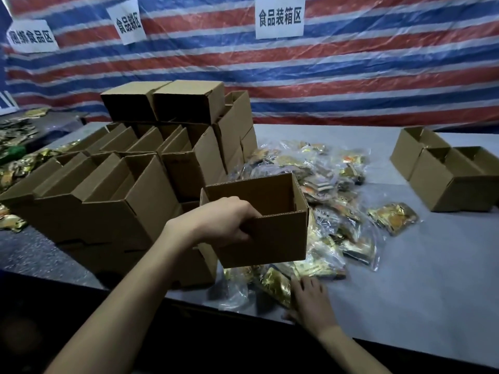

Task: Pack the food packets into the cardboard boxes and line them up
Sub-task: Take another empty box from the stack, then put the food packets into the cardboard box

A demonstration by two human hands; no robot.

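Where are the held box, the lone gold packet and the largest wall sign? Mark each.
held box (272, 238): head view, front wall.
lone gold packet (393, 218): head view, its middle.
largest wall sign (280, 17): head view, printed characters.

1. Left hand (224, 220) fingertips hidden behind the cardboard box (270, 233) wall.
2. Cardboard box covers part of the food packet pile (324, 190).
3. Open boxes (453, 184) at right cut by the edge.
4. Far-left packets (13, 171) dim, blurred, cut off.
5. Leftmost paper sign (31, 36) lettering smeared.

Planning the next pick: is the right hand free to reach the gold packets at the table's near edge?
Likely yes. The right hand lies open beside the gold packets, nothing between; the box gripped by the left hand hangs higher up.
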